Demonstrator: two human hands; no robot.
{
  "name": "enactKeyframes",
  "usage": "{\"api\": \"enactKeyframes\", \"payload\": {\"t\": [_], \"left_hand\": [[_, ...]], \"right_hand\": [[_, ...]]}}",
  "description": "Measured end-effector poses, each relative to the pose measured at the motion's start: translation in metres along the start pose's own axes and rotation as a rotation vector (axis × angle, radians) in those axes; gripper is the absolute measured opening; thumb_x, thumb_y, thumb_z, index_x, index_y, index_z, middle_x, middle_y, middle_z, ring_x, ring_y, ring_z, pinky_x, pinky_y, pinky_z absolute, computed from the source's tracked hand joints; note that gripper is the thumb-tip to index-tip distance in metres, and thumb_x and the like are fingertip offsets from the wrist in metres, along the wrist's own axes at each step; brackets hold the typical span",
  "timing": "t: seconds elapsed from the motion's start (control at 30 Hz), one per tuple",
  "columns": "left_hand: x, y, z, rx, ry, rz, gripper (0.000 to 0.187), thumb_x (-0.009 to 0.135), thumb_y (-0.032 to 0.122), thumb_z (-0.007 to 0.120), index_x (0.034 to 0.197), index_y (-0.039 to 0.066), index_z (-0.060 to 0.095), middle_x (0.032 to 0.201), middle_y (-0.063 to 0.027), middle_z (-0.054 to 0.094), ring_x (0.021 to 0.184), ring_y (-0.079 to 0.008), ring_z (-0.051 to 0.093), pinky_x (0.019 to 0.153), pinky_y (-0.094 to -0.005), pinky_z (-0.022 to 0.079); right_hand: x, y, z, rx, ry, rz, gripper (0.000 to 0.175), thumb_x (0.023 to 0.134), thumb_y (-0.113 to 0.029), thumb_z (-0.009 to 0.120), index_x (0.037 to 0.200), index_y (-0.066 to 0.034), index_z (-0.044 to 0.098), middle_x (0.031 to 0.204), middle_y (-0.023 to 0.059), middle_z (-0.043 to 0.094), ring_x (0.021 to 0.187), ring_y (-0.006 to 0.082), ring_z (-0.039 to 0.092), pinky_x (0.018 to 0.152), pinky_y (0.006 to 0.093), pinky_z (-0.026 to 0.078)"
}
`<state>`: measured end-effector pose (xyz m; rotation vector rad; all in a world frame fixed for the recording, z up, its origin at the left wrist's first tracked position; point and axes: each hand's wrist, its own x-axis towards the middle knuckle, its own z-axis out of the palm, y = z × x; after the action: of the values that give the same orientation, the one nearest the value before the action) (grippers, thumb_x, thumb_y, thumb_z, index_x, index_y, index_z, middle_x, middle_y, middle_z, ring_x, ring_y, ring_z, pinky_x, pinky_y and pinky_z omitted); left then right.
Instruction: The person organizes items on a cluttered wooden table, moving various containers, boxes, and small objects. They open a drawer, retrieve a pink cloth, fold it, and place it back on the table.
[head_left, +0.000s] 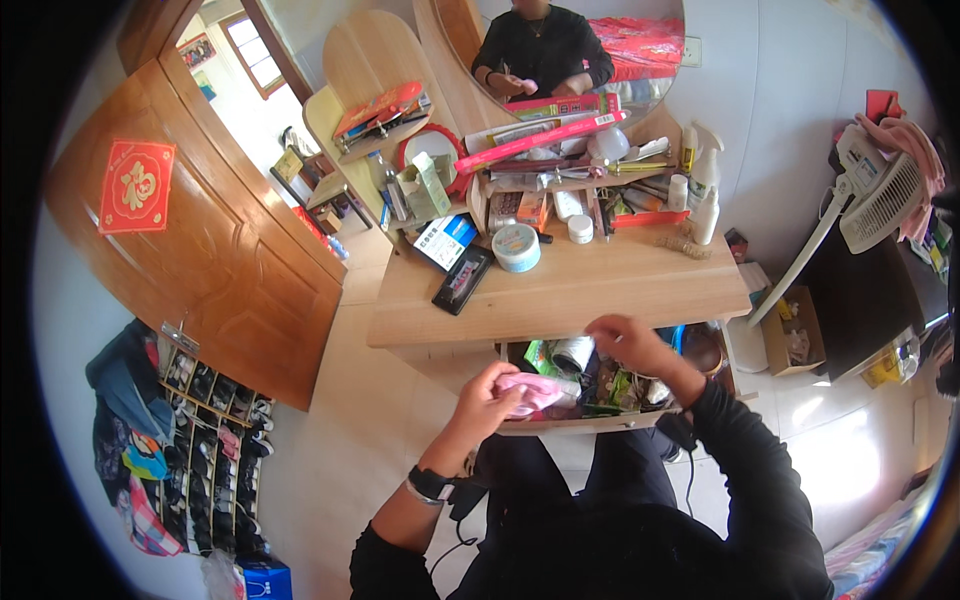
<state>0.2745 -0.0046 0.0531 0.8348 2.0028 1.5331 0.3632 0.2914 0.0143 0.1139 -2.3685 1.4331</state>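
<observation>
A folded pink cloth (531, 393) is gripped in my left hand (487, 397), over the left front part of an open drawer (577, 427). My right hand (630, 343) hovers above the drawer's back part, fingers bent; whether it holds anything small cannot be told. Inside the drawer are a white cylindrical item (572, 353), green packets (621, 391) and a brown round object (701, 351) at the right. On the dressing table (600, 289) above stand a round tub with a pale lid (516, 247), a small white jar (580, 229) and an open dark case (463, 279).
Spray and pump bottles (706, 216) stand at the table's right back. A long pink box (540, 142) lies across the shelf below the mirror (570, 52). A white fan (862, 180) and a cardboard box (795, 334) are at the right; a shoe rack (214, 450) is at the left.
</observation>
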Motion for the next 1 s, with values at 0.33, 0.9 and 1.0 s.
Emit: {"api": "enactKeyframes", "payload": {"t": [0.33,0.9,1.0], "left_hand": [[0.058,0.081,-0.076,0.032,0.255,-0.092,0.025,0.093,0.006,0.063,0.117,0.003,0.055,0.092,-0.0074,0.066,0.047,-0.0052,0.049,0.036,-0.0196,0.036],[0.346,0.144,0.047,0.77,0.267,0.866,0.021,0.08,-0.001,0.063,0.099,0.007,0.067,0.097,-0.0146,0.068,0.089,-0.0347,0.065,0.076,-0.0409,0.053],[0.37,0.132,0.065,1.056,0.242,0.868,0.017,0.086,0.002,0.057,0.101,0.007,0.064,0.104,-0.0143,0.064,0.093,-0.0362,0.065,0.078,-0.0432,0.054]], "right_hand": [[0.021,0.109,-0.079,-0.438,0.244,0.203,0.016,0.087,-0.018,0.06,0.095,-0.0084,0.07,0.095,0.0127,0.067,0.092,0.0342,0.064,0.083,0.042,0.052],[0.026,0.104,-0.078,-0.522,0.29,0.184,0.016,0.088,-0.022,0.054,0.09,-0.0104,0.065,0.09,0.0105,0.067,0.085,0.0339,0.065,0.073,0.0442,0.053],[0.026,0.104,-0.079,-0.504,0.288,0.184,0.016,0.088,-0.022,0.054,0.088,-0.0095,0.064,0.089,0.0113,0.066,0.084,0.0345,0.065,0.073,0.0444,0.053]]}}
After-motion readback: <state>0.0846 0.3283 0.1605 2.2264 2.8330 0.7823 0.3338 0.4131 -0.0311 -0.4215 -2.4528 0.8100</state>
